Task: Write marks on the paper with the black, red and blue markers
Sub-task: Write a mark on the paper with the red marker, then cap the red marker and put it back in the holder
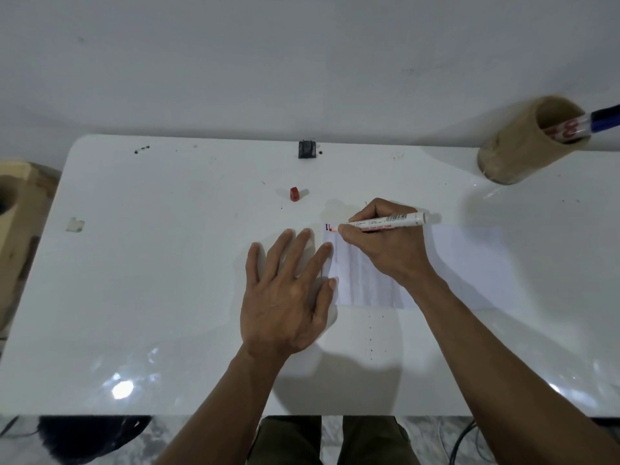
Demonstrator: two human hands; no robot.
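A white sheet of paper (463,263) lies flat on the white table (167,263). My right hand (385,250) grips a white-barrelled red marker (385,223), uncapped, its tip touching the paper's top left corner beside a short dark mark and a red mark (330,227). My left hand (288,290) lies flat with fingers spread, its fingertips pressing the paper's left edge. The marker's red cap (294,194) stands on the table beyond my left hand. A blue marker (604,120) and another marker stick out of a tan cylindrical holder (523,146) at the far right.
A small black block (307,149) sits at the table's far edge. A bit of tape or paper scrap (74,224) lies at the left. A wooden object (13,213) stands beyond the table's left edge. The wall rises just behind the table.
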